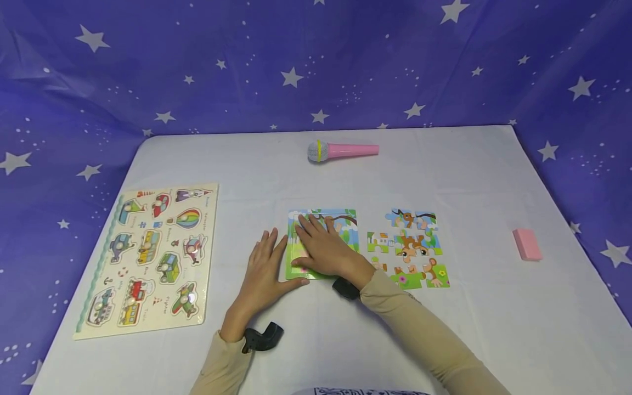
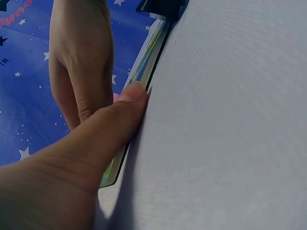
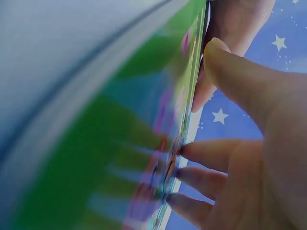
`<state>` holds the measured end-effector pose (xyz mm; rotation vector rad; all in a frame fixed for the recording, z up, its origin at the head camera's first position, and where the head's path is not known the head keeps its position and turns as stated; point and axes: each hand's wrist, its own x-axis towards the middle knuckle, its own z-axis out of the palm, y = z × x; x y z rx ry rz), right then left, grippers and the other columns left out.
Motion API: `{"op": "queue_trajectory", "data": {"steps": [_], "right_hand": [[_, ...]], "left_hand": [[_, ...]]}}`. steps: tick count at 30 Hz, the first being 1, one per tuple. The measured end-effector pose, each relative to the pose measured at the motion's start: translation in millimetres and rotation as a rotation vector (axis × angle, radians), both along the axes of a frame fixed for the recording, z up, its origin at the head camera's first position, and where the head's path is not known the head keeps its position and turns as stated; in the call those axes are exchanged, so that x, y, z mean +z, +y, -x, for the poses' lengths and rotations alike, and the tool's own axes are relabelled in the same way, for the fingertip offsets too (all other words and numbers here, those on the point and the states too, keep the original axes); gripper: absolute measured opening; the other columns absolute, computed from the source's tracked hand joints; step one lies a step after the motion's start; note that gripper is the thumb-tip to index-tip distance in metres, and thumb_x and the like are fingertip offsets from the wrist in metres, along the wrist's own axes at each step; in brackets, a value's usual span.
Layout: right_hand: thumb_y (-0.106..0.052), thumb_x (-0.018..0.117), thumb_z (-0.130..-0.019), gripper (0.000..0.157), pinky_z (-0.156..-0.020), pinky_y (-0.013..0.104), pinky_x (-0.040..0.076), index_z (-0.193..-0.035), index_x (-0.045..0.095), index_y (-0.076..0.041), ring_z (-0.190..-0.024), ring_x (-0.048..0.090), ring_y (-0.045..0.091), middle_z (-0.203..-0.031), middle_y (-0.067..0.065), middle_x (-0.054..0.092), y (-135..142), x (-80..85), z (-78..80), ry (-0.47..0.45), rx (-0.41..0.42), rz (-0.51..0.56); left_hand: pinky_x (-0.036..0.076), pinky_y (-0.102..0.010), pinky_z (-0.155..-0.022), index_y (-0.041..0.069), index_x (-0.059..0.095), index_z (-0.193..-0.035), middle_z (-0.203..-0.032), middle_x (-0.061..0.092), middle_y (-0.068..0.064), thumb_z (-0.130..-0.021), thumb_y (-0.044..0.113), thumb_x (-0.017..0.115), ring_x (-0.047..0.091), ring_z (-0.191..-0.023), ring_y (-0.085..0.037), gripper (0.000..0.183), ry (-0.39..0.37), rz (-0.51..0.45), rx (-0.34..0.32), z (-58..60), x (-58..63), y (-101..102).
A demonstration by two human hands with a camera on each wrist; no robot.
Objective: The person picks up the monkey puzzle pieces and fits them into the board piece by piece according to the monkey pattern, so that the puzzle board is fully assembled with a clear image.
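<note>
A square picture puzzle board [image 1: 349,233] with a green and blue scene lies at the middle of the table. My right hand [image 1: 326,249] rests over it; in the right wrist view its fingertips [image 3: 194,149] touch the board's surface. My left hand [image 1: 264,274] lies along the board's left side with fingers extended. Its thumb [image 2: 129,98] presses the board's front edge in the left wrist view. Just right of the board lies a group of jigsaw pieces [image 1: 417,247] with a monkey picture, some joined and some apart. Part of the board's picture is hidden under the right hand.
A wooden peg board with vehicle pictures [image 1: 163,236] lies on the left of the white table [image 1: 474,175]. A pink toy microphone [image 1: 345,151] lies at the back, and a pink block [image 1: 527,244] sits at the right. A starry blue cloth [image 1: 257,55] hangs behind.
</note>
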<state>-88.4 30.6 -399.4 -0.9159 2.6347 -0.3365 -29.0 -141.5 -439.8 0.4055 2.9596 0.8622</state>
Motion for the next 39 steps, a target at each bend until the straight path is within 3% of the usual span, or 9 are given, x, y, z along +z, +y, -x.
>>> {"op": "queue_trajectory", "data": {"steps": [19, 27, 33, 36, 39], "right_hand": [[-0.053, 0.043, -0.09, 0.075, -0.112, 0.056, 0.008, -0.144, 0.021, -0.006, -0.141, 0.008, 0.031, -0.153, 0.011, 0.012, 0, -3.2, 0.9, -0.004, 0.003, 0.037], [-0.05, 0.047, -0.089, 0.068, -0.112, 0.055, 0.012, -0.142, 0.03, -0.01, -0.141, 0.009, 0.033, -0.152, 0.014, 0.017, 7, -3.1, 4.1, 0.019, -0.006, 0.11], [-0.043, 0.054, -0.088, 0.061, -0.11, 0.056, 0.02, -0.137, 0.039, -0.011, -0.136, 0.026, 0.035, -0.144, 0.017, 0.034, 24, 6.0, 12.0, -0.003, -0.051, 0.19], [-0.036, 0.058, -0.087, 0.058, -0.103, 0.049, 0.035, -0.135, 0.042, -0.008, -0.12, 0.047, 0.029, -0.134, 0.014, 0.047, 41, 8.3, 19.2, -0.045, -0.083, 0.269], [-0.03, 0.06, -0.087, 0.054, -0.1, 0.043, 0.041, -0.133, 0.044, -0.007, -0.114, 0.052, 0.026, -0.129, 0.011, 0.051, 62, 7.4, 26.4, -0.079, -0.147, 0.355]], "left_hand": [[0.009, -0.05, -0.113, 0.003, 0.031, -0.141, -0.151, 0.016, -0.017, -0.066, 0.056, 0.07, 0.007, -0.141, -0.033, 0.099, 0.025, 0.006, -0.004, -0.4, 0.6, 0], [0.01, -0.05, -0.113, 0.004, 0.031, -0.141, -0.151, 0.017, -0.018, -0.066, 0.057, 0.071, 0.007, -0.141, -0.033, 0.1, 0.041, -0.001, -0.007, 0.0, -1.9, 0], [0.008, -0.049, -0.114, 0.005, 0.03, -0.141, -0.152, 0.014, -0.016, -0.067, 0.057, 0.069, 0.004, -0.142, -0.031, 0.099, 0.003, -0.003, -0.004, -0.7, -1.5, -1], [0.007, -0.048, -0.114, 0.006, 0.029, -0.142, -0.152, 0.013, -0.015, -0.067, 0.057, 0.069, 0.003, -0.142, -0.031, 0.099, -0.012, -0.007, -0.002, -0.6, -2.0, -1], [0.006, -0.047, -0.114, 0.006, 0.029, -0.142, -0.152, 0.014, -0.015, -0.067, 0.058, 0.069, 0.003, -0.142, -0.03, 0.1, -0.016, -0.003, 0.003, -0.3, -2.9, -1]]}}
